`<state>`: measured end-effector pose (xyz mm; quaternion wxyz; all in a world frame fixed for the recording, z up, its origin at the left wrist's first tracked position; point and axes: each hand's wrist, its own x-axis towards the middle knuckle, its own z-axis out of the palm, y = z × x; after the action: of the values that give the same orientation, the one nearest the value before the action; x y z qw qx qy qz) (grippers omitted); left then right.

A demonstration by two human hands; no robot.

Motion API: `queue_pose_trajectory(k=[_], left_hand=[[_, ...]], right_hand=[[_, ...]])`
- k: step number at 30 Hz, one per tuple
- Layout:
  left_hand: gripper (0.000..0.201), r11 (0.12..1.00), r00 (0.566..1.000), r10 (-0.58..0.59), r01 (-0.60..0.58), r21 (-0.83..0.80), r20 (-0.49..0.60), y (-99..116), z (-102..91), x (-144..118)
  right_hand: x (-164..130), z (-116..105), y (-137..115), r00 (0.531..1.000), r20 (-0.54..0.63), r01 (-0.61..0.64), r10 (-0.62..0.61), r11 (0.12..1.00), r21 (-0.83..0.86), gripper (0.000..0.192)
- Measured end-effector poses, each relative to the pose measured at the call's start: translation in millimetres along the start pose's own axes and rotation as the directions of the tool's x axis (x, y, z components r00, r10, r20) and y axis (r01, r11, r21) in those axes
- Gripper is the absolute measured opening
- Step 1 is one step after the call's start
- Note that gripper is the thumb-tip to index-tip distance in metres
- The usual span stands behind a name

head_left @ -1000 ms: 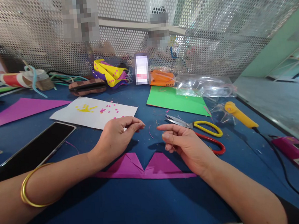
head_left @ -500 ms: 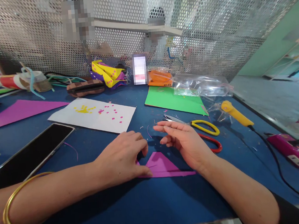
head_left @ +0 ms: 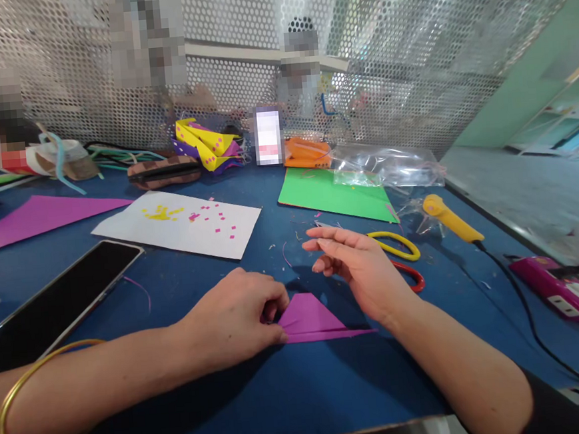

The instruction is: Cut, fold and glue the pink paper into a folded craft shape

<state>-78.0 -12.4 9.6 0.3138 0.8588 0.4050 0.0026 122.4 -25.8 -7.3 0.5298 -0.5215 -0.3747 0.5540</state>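
The left hand (head_left: 237,318) lies curled on the blue surface (head_left: 264,406), its fingers pressing down on the left part of the folded purple paper (head_left: 313,319), which lies flat near the front edge. The right hand (head_left: 361,275) is raised just above the paper, loosely spread, holding nothing, beside the scissors (head_left: 397,255).

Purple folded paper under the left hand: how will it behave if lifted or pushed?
Folded purple paper looks thin, so probably very light and floppy. Its creases may stiffen it a little. It lies flat on the blue table, pinned by the left hand, so likely slides, won't roll.
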Motion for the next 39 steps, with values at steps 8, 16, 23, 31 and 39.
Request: queue_pose_trajectory(k=[8, 16, 23, 31, 39], left_hand=[[0.024, 0.988, 0.961, -0.042, -0.001, -0.155, -0.272, -14, -26.6, 5], [0.03, 0.401, 0.841, -0.358, -0.253, -0.88, -0.405, -2, -32.0, 9], [0.033, 0.316, 0.811, -0.443, -0.257, -0.913, -0.381, -5, -14.2, 14], [0.037, 0.336, 0.825, -0.455, -0.189, -0.923, -0.335, -6, -1.5, 16], [0.045, 0.444, 0.887, -0.378, -0.079, -0.893, -0.266, -13, -0.7, 18]], right_hand=[[13, -24, -22, 0.901, -0.338, 0.301, -0.272, 0.953, 0.037, 0.017], [5, -12, -12, 0.985, 0.013, 0.173, -0.172, 0.984, -0.048, 0.029], [-15, 10, 6, 0.892, 0.428, -0.052, 0.147, 0.973, -0.225, 0.025], [-16, 11, 7, 0.88, 0.403, -0.211, 0.253, 0.967, -0.145, 0.019], [-13, 6, 0, 0.94, 0.298, -0.148, 0.167, 0.985, -0.088, 0.021]])
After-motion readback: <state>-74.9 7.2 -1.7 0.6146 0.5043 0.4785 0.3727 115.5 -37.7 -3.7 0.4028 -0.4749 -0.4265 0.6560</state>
